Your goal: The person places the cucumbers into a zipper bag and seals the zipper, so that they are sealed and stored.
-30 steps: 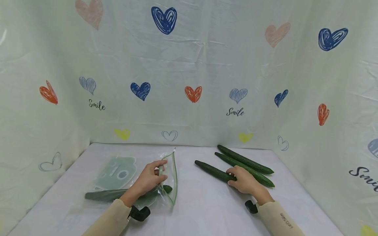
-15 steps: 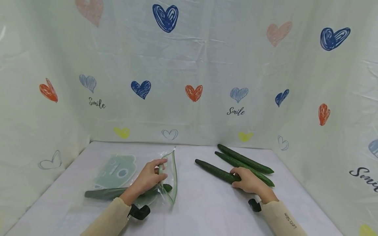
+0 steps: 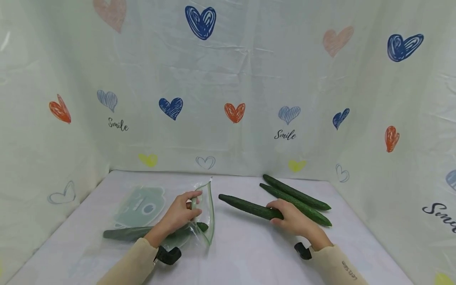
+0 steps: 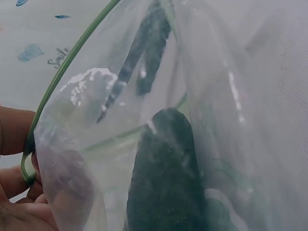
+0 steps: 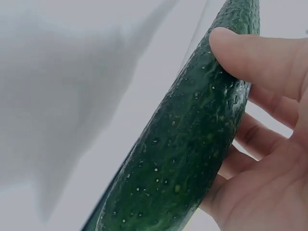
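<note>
A clear zip bag with a green zip edge lies at the left, its mouth spread open toward the right. My left hand pinches the bag's edge between thumb and fingers, also seen in the left wrist view. Inside the bag rests a cucumber, its tip close to the mouth. My right hand grips a second cucumber near its right end; its far end points left toward the bag. In the right wrist view, thumb and fingers wrap this cucumber.
Two more cucumbers, one behind and one in front, lie side by side at the back right of the white table. A pale green printed figure shows on the bag. A heart-patterned curtain encloses the table.
The right hand has lifted the cucumber and brought it left toward the bag's mouth, after a slight shift right along it. The left hand has stayed on the bag's edge.
</note>
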The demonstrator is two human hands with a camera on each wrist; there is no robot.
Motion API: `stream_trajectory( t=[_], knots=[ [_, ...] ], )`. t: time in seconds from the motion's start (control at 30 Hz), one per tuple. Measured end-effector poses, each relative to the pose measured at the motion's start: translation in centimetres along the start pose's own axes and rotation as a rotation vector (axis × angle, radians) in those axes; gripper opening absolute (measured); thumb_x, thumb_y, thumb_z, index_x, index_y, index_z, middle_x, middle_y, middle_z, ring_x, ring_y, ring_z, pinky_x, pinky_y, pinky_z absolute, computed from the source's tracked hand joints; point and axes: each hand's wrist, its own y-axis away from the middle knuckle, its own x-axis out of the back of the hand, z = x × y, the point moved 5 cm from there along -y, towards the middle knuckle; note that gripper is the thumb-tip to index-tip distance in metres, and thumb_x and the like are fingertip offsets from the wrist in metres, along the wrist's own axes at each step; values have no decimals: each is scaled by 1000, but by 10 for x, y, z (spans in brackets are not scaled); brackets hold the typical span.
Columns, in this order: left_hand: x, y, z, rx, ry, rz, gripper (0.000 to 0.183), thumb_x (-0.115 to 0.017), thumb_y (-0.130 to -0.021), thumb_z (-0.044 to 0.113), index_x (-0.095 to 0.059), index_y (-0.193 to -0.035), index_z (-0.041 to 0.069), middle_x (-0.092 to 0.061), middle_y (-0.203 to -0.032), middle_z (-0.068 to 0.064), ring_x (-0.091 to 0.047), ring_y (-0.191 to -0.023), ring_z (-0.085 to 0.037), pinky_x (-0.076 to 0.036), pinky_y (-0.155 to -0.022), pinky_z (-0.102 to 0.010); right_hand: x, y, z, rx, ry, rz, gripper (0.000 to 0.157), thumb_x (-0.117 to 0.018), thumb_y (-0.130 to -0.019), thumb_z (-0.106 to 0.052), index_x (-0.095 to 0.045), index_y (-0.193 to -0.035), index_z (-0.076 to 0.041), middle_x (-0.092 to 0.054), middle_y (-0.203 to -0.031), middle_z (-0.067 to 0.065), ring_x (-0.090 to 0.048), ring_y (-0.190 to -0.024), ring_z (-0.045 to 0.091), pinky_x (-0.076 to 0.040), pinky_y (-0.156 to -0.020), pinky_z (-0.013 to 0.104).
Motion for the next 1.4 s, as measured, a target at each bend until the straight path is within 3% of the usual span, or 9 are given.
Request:
stream_trajectory(
  t=[0.2, 0.47, 0.83, 1.13, 1.4],
  knots=[
    [1, -2, 0, -8, 0, 8, 59, -66, -82, -6, -46, -137, -4, -51, -98, -12, -42, -57, -12, -40, -50, -26, -11, -12, -26, 48, -4, -43, 38, -74, -83, -10, -60, -119, -10, -57, -104, -5, -53, -94, 10, -47, -82, 35],
    [2, -1, 3, -19, 6, -9, 59, -66, -83, -6, -45, -138, -3, -51, -90, -8, -40, -55, -12, -37, -49, -25, -31, -34, -51, 69, 5, -112, 38, -70, -87, -12, -59, -123, -9, -55, -109, -2, -53, -101, 11, -47, -85, 32],
    [4, 1, 7, -35, 15, 8, 58, -66, -82, -7, -47, -137, -3, -50, -97, -16, -44, -57, -12, -40, -48, -26, -54, -72, -87, 129, 4, -142, 33, -69, -87, -11, -62, -120, -11, -54, -104, -4, -51, -94, 7, -45, -83, 26],
    [6, 1, 9, -18, -8, 30, 58, -67, -81, -5, -49, -136, 0, -51, -97, -11, -47, -57, -13, -41, -48, -26, -72, -99, -112, 171, -19, -168, 33, -70, -86, -10, -64, -118, -13, -54, -100, -6, -49, -88, 4, -43, -80, 19],
    [6, 0, 6, -18, -14, 20, 58, -65, -83, -5, -47, -138, -1, -56, -103, -16, -54, -64, -14, -42, -49, -25, -84, -116, -127, 178, -20, -197, 35, -72, -86, -14, -64, -120, -13, -57, -110, -5, -52, -100, 6, -43, -87, 21]
  ],
)
